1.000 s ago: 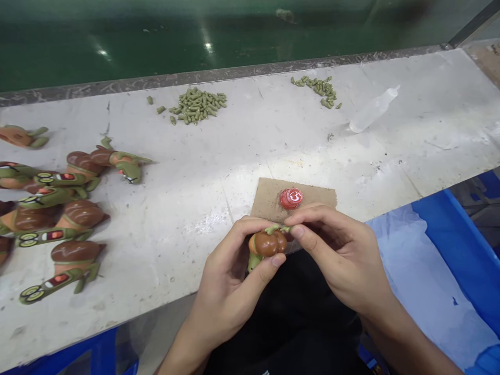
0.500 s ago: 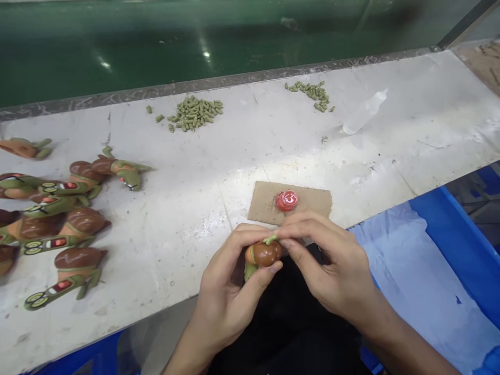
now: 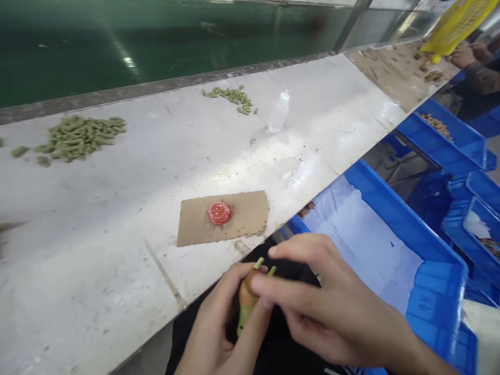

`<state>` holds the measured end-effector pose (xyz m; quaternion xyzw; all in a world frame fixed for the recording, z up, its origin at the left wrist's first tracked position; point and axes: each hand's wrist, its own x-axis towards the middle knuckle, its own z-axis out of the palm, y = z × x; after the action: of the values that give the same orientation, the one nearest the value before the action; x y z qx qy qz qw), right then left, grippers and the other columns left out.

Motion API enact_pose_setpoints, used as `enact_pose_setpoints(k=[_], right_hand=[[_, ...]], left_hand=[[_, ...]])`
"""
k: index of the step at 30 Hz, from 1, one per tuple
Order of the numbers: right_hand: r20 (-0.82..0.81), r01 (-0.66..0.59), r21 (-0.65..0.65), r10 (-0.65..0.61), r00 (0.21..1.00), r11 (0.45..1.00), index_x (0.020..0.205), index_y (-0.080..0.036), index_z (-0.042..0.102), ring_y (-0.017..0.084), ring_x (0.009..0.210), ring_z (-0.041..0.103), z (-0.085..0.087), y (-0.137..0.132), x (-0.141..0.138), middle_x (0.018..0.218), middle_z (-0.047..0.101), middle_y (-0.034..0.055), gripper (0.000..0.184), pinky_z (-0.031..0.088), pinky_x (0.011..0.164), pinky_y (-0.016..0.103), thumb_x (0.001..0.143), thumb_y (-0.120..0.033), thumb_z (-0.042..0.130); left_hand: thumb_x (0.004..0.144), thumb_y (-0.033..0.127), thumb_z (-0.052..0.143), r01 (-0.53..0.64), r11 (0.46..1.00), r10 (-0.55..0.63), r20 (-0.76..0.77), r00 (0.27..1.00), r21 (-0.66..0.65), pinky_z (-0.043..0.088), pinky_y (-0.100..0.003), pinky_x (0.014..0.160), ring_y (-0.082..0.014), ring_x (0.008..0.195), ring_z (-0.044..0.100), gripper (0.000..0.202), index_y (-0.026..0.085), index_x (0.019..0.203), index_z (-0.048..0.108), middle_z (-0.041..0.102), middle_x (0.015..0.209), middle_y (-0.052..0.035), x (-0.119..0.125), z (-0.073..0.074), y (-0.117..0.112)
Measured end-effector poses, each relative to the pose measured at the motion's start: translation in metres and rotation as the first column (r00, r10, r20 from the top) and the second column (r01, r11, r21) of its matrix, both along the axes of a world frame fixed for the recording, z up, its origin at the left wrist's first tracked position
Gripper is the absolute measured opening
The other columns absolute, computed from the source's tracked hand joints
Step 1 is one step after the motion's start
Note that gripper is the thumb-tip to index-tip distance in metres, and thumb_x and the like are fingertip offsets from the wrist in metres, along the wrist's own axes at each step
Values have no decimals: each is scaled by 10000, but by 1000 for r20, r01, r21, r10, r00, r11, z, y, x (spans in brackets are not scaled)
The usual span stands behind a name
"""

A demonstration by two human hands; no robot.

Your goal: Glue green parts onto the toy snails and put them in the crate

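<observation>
My left hand (image 3: 221,325) is wrapped round a small toy figurine (image 3: 246,299), brown at the top with an orange band and a green lower part. Two thin green pegs stick up from its brown end. My right hand (image 3: 332,302) is over the figurine, its thumb against the brown part and its index finger raised apart from it; the thumb hides some of the toy. Beyond my hands, a round red dish (image 3: 220,213) with a glossy surface rests on a piece of cardboard (image 3: 195,224).
Green pieces lie in a larger pile (image 3: 80,138) and a smaller pile (image 3: 234,97) along the white table (image 3: 117,250). A translucent bottle (image 3: 279,112) stands upright. Lined blue crates (image 3: 437,302) are at right. Another person's hand (image 3: 463,56) is near a yellow bag (image 3: 457,28).
The view has swung right, so the other figurines have left the picture at left. The held figurine is turned upright, and my right index finger has lifted off it.
</observation>
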<state>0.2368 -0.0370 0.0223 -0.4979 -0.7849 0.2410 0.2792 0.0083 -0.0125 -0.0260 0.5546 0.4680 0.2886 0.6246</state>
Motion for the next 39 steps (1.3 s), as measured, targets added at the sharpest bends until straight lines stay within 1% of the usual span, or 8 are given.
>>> enact_pose_setpoints(k=[5,9,12,14,17,20,29,39], right_hand=[[133,-46,-131,63,989,990,1477,-196,689,295,1317,684,-20,-15,5,1351,790,110,412,513,1236,528,1085,-75,655],[47,208,-156,-203,978,966,1349,-251,771,263,1117,746,-50,-10,45,1215,802,85,255,604,1026,473,1119,-184,683],[20,610,-143,-613,789,780,1221,-226,796,263,995,762,-94,9,104,1108,777,80,217,658,922,448,1103,-404,762],[64,742,-134,-742,667,656,1224,-189,779,267,1008,762,-130,27,144,1140,770,95,261,677,931,469,1126,-428,751],[146,833,-167,-822,550,527,1359,-181,757,263,1117,786,-176,56,186,1328,779,103,337,698,980,475,1138,-433,795],[206,842,-219,-820,534,493,1435,-189,745,282,1192,791,-203,76,200,1422,768,117,388,704,1021,502,1136,-428,810],[259,827,-275,-791,555,490,1462,-194,739,298,1240,783,-233,88,200,1467,754,126,407,697,1051,523,1134,-424,812],[165,832,-282,-831,532,477,1443,-191,745,287,1208,790,-230,83,190,1437,765,120,390,703,1032,508,1137,-424,808]], left_hand=[[1131,419,730,147,984,-146,11,989,-101,707,-429,1074,-320,1272,854,362,324,1480,704,857,1388,-101,29,-34,-2],[1104,524,765,93,989,-100,-55,994,-116,686,-375,881,-291,1142,850,538,333,1583,612,841,1403,-111,45,-45,-7],[1143,560,687,15,995,-25,-111,994,-94,635,-372,838,-235,989,792,494,338,1576,600,808,1394,-106,48,-49,-11],[1150,593,665,-20,995,8,-121,993,-93,628,-379,854,-240,989,780,476,322,1539,623,812,1314,-102,47,-52,-13],[1140,647,663,-55,996,47,-114,992,-68,632,-386,876,-265,1034,787,503,298,1502,651,820,1227,-106,45,-61,-15],[1137,651,666,-57,998,55,-98,994,-23,617,-364,800,-233,894,748,517,290,1506,647,809,1201,-95,45,-69,-17],[1125,610,687,-175,985,174,-26,984,-12,517,-313,641,-184,694,660,474,288,1472,669,779,1126,-67,57,-81,-21],[1114,559,700,-180,982,180,-1,984,-59,559,-333,664,-166,638,658,449,269,1457,689,786,1072,-69,53,-96,-20]])
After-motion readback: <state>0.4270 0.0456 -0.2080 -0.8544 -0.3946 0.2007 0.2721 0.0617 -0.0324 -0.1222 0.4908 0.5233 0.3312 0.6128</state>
